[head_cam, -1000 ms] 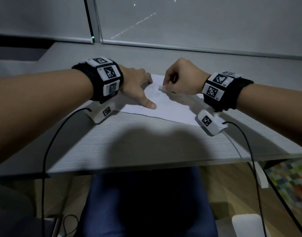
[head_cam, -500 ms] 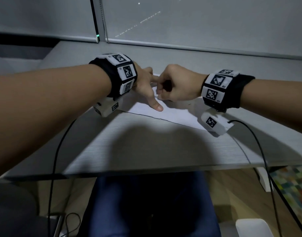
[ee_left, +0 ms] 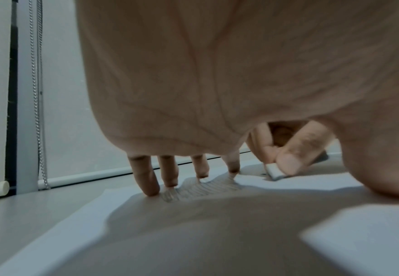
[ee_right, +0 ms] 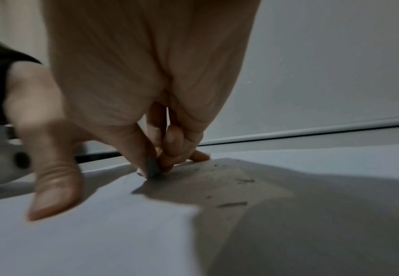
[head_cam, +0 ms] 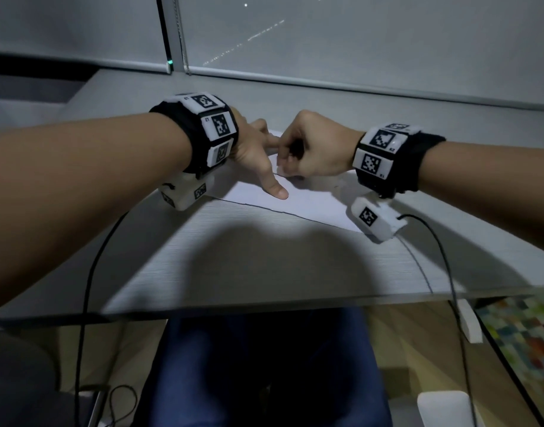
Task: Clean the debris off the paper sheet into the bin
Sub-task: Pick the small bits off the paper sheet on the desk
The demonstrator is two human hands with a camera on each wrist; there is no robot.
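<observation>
The left hand (head_cam: pixel 255 155) lies spread on the paper sheet (head_cam: pixel 298 200), its fingertips (ee_left: pixel 150 188) planted on the sheet's far left part and its thumb stretched out toward the near edge. The sheet is thin, white and flat on a grey, finely grained desk (head_cam: pixel 249 260); faint pencil lines (ee_left: pixel 201 188) show just beside the left fingertips. Immediately to the right, almost touching the left forefinger, the right hand (head_cam: pixel 313 149) is curled into a loose fist and pinches a small eraser (ee_left: pixel 274 170), a pale rectangular block with a darkened working end, held between thumb and forefinger and pressed down against the paper. To the right of the eraser, under the right hand's shadow, the debris (ee_right: pixel 232 204) lies scattered on the sheet: dark, thin crumbs and short rolled slivers, some very fine. Down at the lower right, on the floor beyond the desk's edge, a rounded white shape (head_cam: pixel 443 408) shows; it may be the bin, though the view cuts it off.
</observation>
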